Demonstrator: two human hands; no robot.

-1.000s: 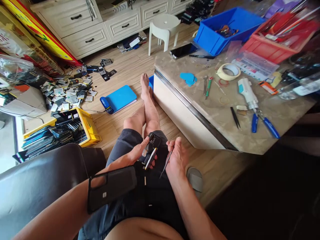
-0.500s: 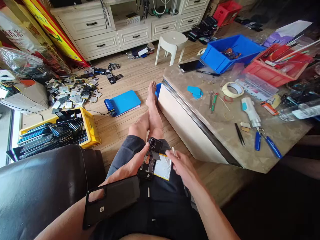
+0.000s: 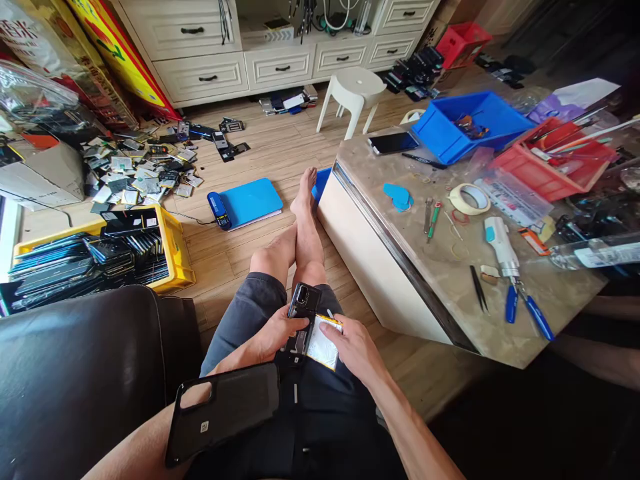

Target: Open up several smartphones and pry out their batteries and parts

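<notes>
An opened phone [image 3: 301,340] with its insides bare rests over my lap. My left hand [image 3: 276,333] is closed round its left side, the thumb lying across it. Beside the phone's right edge is a silver phone battery [image 3: 323,348] with a yellow border. My right hand [image 3: 356,343] grips its upper right part, thumb on top. A small pale tip [image 3: 330,313] shows by the right fingers; the rest of that item is hidden. Across my left forearm lies a black phone back cover [image 3: 230,407] with a camera cutout.
At right a table [image 3: 430,280] bears blue-handled pliers [image 3: 533,313], tweezers [image 3: 479,288], masking tape [image 3: 469,199], a blue bin [image 3: 473,127] and a red bin [image 3: 555,160]. To the left stand a yellow crate [image 3: 181,250] of phone parts and a dark sofa [image 3: 80,373]. Loose batteries [image 3: 143,177] cover the floor.
My right hand has come left onto the battery, its thumb now pressing on it. The left thumb has shifted over the phone. The view has turned slightly.
</notes>
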